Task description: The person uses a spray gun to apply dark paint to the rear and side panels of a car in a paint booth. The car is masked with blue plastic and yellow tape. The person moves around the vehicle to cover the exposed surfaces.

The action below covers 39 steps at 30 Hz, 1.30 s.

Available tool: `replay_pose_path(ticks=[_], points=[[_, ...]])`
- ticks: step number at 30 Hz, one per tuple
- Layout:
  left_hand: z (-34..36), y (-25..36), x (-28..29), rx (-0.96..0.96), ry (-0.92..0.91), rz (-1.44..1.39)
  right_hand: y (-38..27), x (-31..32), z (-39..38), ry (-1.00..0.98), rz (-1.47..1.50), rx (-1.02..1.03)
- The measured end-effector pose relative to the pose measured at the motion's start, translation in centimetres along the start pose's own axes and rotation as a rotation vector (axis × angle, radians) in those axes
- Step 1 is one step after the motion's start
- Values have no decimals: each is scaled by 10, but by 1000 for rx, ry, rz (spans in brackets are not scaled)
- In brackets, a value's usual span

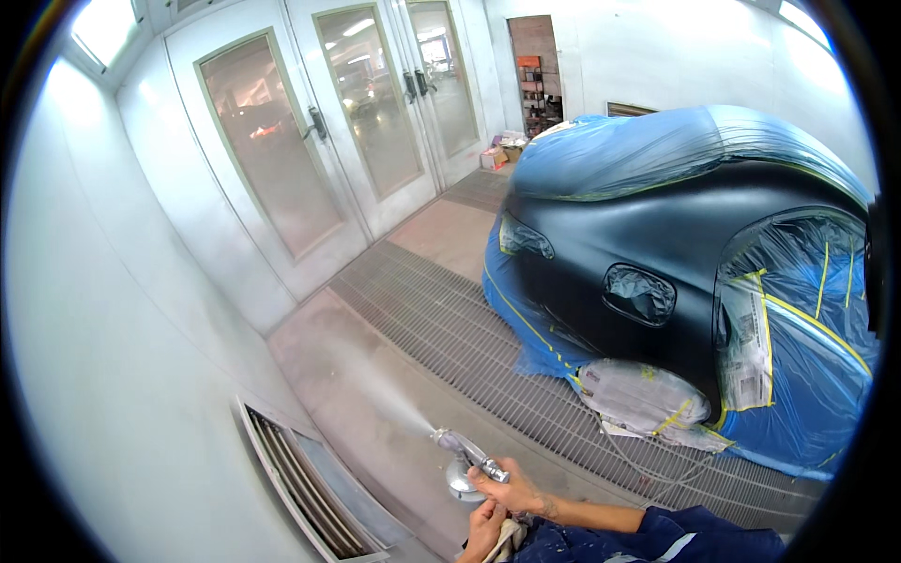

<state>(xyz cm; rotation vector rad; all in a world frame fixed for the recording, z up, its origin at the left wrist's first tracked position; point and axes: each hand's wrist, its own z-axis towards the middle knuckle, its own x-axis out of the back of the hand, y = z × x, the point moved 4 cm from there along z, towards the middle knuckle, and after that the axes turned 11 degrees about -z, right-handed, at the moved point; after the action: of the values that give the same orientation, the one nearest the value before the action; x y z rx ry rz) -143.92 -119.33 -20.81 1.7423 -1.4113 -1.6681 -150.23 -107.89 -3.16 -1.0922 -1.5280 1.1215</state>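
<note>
Right hand (511,490) grips the spray gun (466,452), misting toward the floor ahead-left; left hand (484,530) holds a rag (510,539) below. Best kept aimed off the masked car (676,244) on the right.

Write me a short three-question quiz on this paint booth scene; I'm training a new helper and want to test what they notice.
1. True or false: the right hand holds the silver metal spray gun aimed at the dark matte car body.
2. What covers the car's wheel? A) bare rubber B) paper with yellow tape C) a red cloth
3. Fill in: the mist from the gun drifts toward the ____ vent low on the white wall.

Key: 1 false, it points away from the car; 2 B; 3 slatted
</note>
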Motion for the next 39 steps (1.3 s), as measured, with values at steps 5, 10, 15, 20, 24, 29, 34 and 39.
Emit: replay_pose_path(ticks=[5,10,15,20,24,29,34,39], points=[[-17,44,-30,-39,48,61,9,-6,5,-1,14,28],[-37,88,-65,-99,102,198,4,-5,1,22,77,65],[-47,105,-80,-138,142,271,3,-4,-4,-28,19,-2],[-53,112,-88,-160,174,312,7,-5,-3,-49,2,21],[-56,114,-91,-166,190,323,10,-7,-2,-37,19,61],[-61,115,-94,-160,207,321,12,-9,-4,-8,49,90],[-63,115,-96,-135,215,290,7,-6,-7,-21,53,0],[-61,111,-94,-156,211,275,2,-4,-7,-19,106,29]])
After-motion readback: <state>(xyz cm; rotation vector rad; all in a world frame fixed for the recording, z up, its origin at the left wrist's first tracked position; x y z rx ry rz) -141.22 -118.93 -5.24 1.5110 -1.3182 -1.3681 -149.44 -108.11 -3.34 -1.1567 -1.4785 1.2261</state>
